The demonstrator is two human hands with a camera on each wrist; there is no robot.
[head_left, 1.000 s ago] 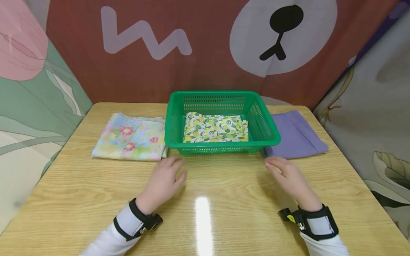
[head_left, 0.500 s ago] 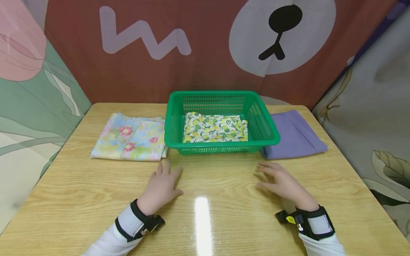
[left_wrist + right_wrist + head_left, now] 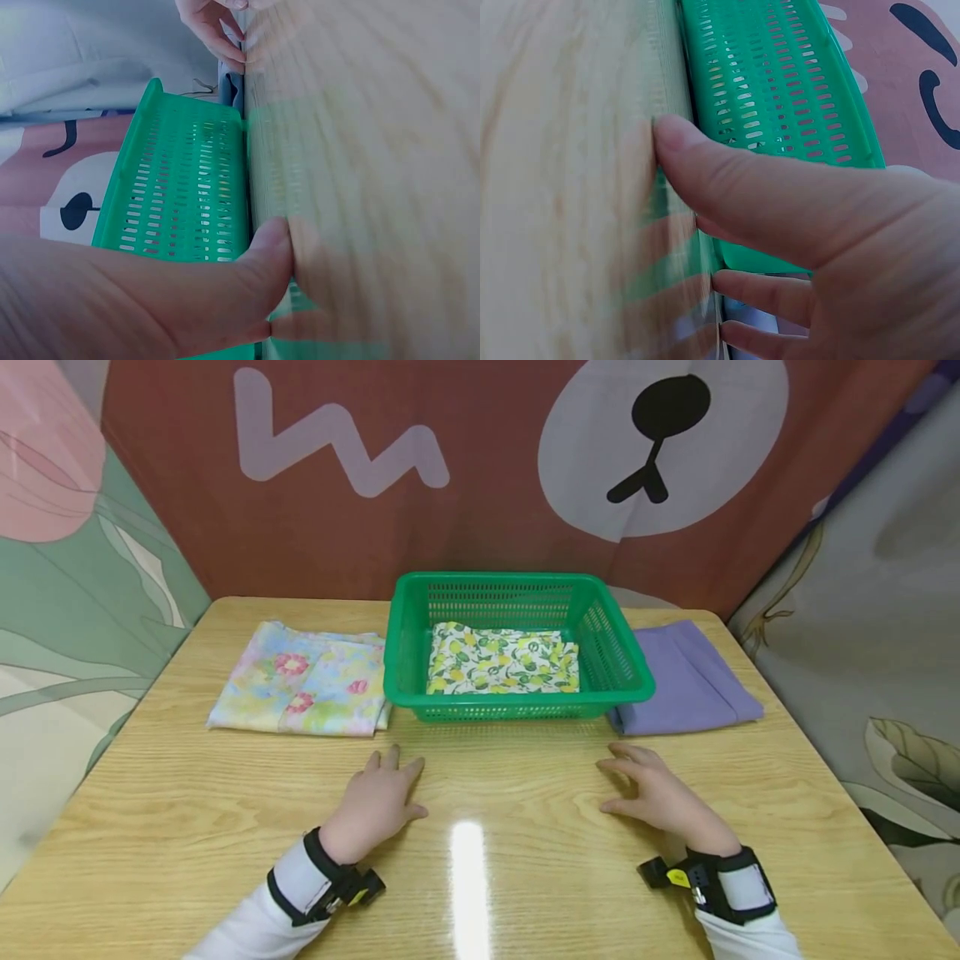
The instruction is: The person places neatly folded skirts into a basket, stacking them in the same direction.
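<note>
My left hand [image 3: 373,806] rests on the table with its fingers spread, just in front of a folded pastel floral cloth [image 3: 300,681]. On the other side my right hand [image 3: 660,797] touches the tabletop with fingertips and thumb, its fingers loosely bent and holding nothing. Between and beyond the hands stands a green plastic basket [image 3: 517,699], apart from both. Inside it lies a folded white cloth with a lemon print [image 3: 502,660]. A folded purple cloth [image 3: 686,681] lies at the basket's right, partly hidden behind its rim.
The wooden table [image 3: 540,860] has a bright light reflection in front of the basket. A brown fabric backdrop [image 3: 480,527] with a cartoon face hangs along the back edge. Patterned drapes [image 3: 862,635] stand at both sides.
Both hands have drawn back slightly from the basket and settled onto the table, the left with fingers spread. Basket and cloths have stayed in place.
</note>
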